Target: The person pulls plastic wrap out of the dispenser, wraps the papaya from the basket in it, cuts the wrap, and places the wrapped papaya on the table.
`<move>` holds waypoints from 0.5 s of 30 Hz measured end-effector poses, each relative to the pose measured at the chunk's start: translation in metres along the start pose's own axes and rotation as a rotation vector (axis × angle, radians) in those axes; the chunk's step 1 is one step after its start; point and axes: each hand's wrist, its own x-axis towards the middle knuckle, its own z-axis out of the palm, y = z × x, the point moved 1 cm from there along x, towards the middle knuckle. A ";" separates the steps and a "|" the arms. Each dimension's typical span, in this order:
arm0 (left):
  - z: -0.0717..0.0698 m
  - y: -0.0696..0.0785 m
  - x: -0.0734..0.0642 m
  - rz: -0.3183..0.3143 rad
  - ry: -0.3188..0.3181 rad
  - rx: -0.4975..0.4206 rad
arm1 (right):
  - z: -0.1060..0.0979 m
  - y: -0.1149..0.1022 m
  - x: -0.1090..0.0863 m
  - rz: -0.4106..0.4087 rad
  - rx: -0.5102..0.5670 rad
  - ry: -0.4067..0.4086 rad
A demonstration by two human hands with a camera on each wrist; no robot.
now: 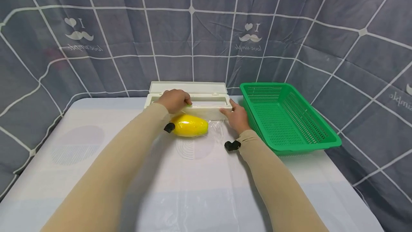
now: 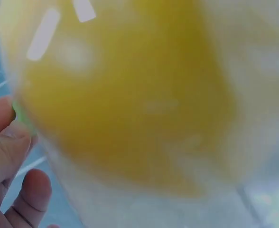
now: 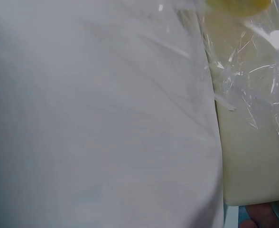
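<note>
A long white cling film dispenser (image 1: 206, 113) stands on the table with its lid (image 1: 188, 87) flipped up at the back. At its front edge my left hand (image 1: 173, 100) pinches a small green slider (image 2: 23, 116) between thumb and fingertips. My right hand (image 1: 239, 118) grips the dispenser's right end, thumb in front and fingers behind. Right before the dispenser lies an oblong yellow fruit (image 1: 190, 126), under clear film (image 1: 217, 128) that bunches to its right. In the left wrist view the fruit fills most of the picture, glossy through the film.
To the right of the dispenser stands a green plastic basket (image 1: 305, 148) with perforated walls. A pale patterned cloth (image 1: 193, 196) covers the table, and a grey curtain (image 1: 167, 35) with white lines hangs behind it. Each wrist wears a small black camera.
</note>
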 end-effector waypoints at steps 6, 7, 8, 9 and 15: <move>-0.009 -0.020 -0.010 -0.010 -0.011 -0.002 | -0.001 -0.001 0.001 -0.004 0.026 -0.005; -0.010 -0.024 -0.012 -0.014 -0.013 -0.002 | -0.001 -0.001 0.001 -0.010 0.027 -0.003; -0.011 -0.028 -0.013 -0.018 -0.016 -0.002 | -0.001 -0.002 0.002 -0.014 0.028 -0.001; -0.012 -0.033 -0.015 -0.020 -0.018 -0.002 | -0.002 -0.002 0.002 -0.019 0.027 0.001; -0.020 -0.054 -0.027 -0.042 -0.050 -0.014 | -0.002 -0.002 0.001 -0.022 0.018 -0.001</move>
